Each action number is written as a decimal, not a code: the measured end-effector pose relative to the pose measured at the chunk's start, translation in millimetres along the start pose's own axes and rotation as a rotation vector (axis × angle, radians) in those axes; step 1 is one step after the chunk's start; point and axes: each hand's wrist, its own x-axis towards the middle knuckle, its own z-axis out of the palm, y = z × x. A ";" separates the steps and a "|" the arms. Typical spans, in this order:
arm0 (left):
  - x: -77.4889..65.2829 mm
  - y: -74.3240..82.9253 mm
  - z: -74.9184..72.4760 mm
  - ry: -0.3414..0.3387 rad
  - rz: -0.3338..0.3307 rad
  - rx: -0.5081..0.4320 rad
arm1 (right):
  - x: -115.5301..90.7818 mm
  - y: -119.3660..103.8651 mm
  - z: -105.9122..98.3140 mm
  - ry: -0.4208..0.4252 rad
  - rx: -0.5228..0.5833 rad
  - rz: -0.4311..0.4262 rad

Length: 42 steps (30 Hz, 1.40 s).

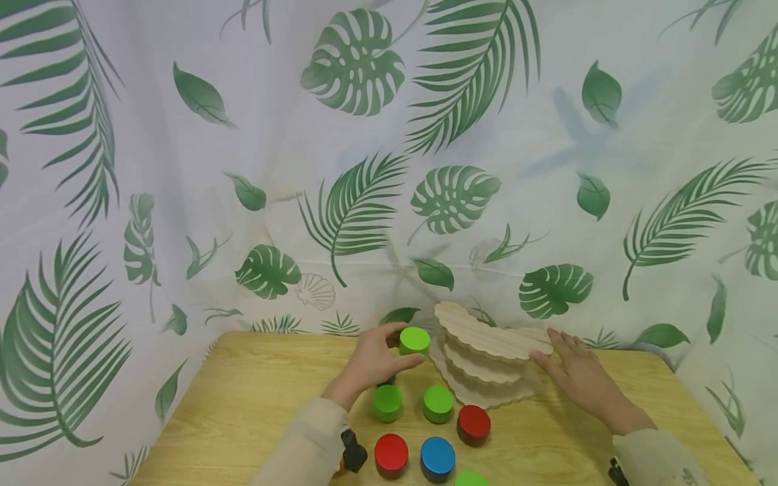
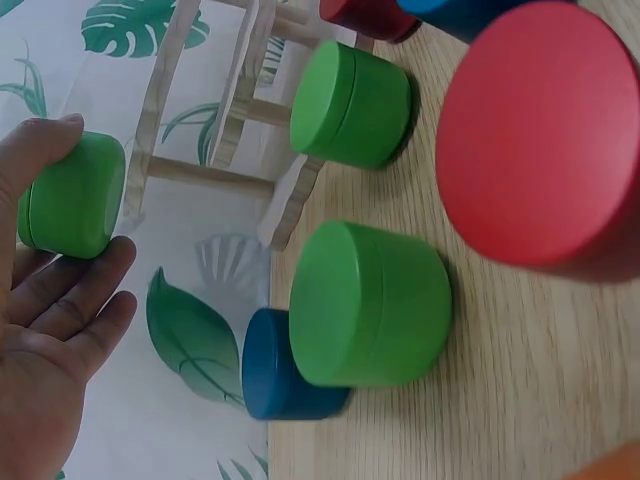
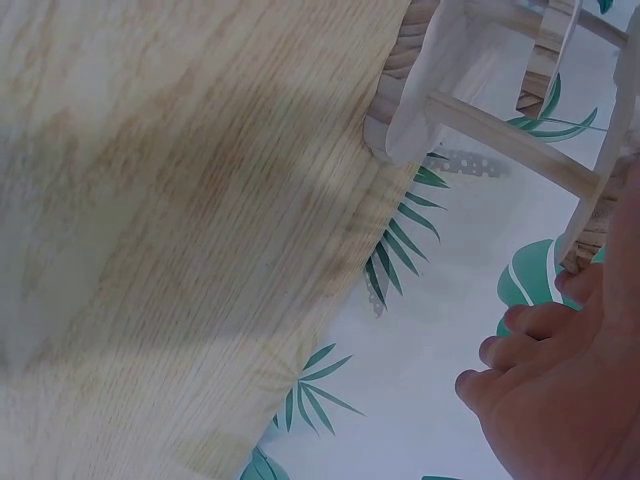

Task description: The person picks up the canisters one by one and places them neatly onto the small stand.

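Note:
My left hand (image 1: 372,358) holds a green round tin (image 1: 415,339) above the table, between the thumb and fingers, just left of a wooden tiered stand (image 1: 486,334). In the left wrist view that same tin (image 2: 85,195) is seen from the side, with the lower fingers spread below it. The stand has scalloped shelves joined by posts; its top shelf appears tilted. My right hand (image 1: 583,378) grips the right end of the top shelf, thumb at the front edge. In the right wrist view the fingers (image 3: 520,345) curl at the shelf's edge.
Nearer on the wooden table (image 1: 243,418) stand green tins (image 1: 387,403), red tins (image 1: 474,424) and a blue tin (image 1: 437,457). Another blue tin (image 2: 290,370) sits behind a green one in the left wrist view. A leaf-patterned cloth (image 1: 365,202) hangs behind the table.

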 end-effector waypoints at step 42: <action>61.7 50.9 71.0 -0.098 0.044 0.038 | -3.1 -0.8 0.7 0.015 -0.023 0.006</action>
